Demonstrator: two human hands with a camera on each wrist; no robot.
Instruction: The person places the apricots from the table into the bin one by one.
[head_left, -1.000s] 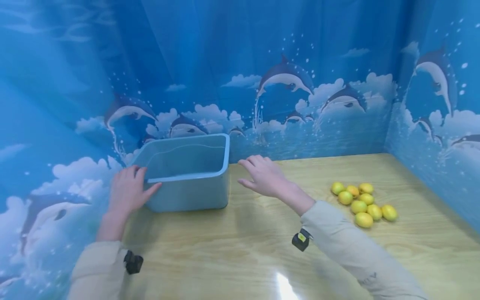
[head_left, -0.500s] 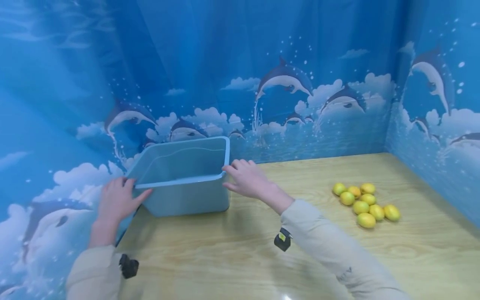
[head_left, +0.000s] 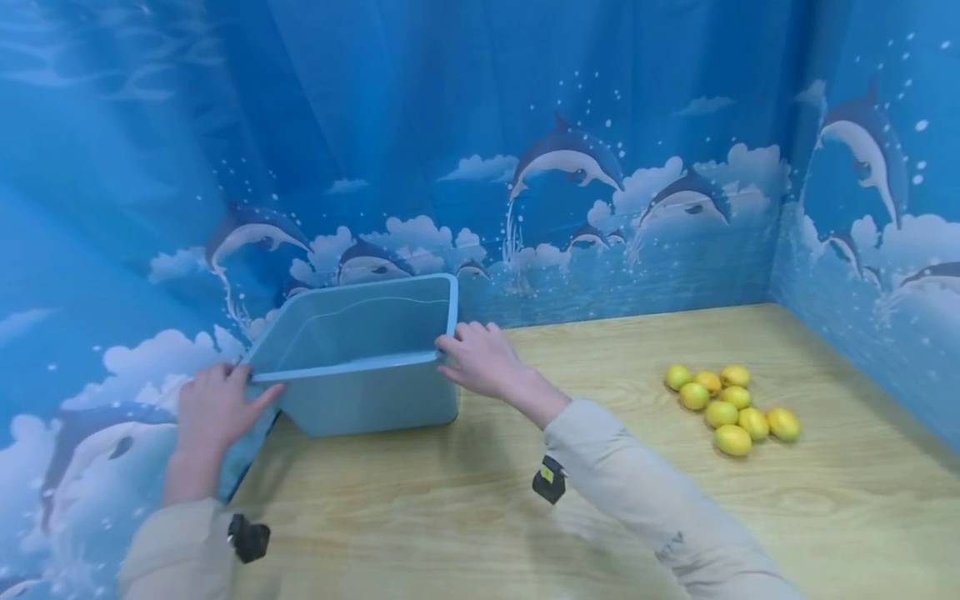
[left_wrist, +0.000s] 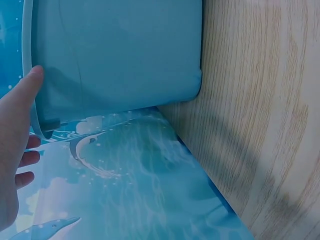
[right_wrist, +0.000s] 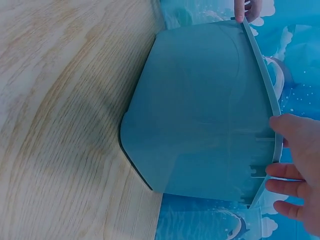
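Note:
A light blue plastic bin (head_left: 367,404) stands at the table's left end, its open top upward and its inside bare where it shows. My left hand (head_left: 213,408) grips the rim at the front left corner. In the left wrist view its thumb (left_wrist: 35,75) lies against the front wall just under the rim, the other fingers round the corner. At the front right corner my right hand (head_left: 480,360) holds the rim. The thumb (right_wrist: 280,122) presses the front wall, while fingers (right_wrist: 285,187) wrap the right side.
Several yellow and greenish lemons (head_left: 722,414) lie in a loose cluster on the right of the wooden table (head_left: 420,517). A blue curtain (head_left: 420,125) printed with dolphins hangs close behind the bin and down the left side, beyond the table's left edge.
My right hand has come left from above the table onto the bin's right corner. The left hand has slid left along the rim, uncovering more of it. The lemons lie as before.

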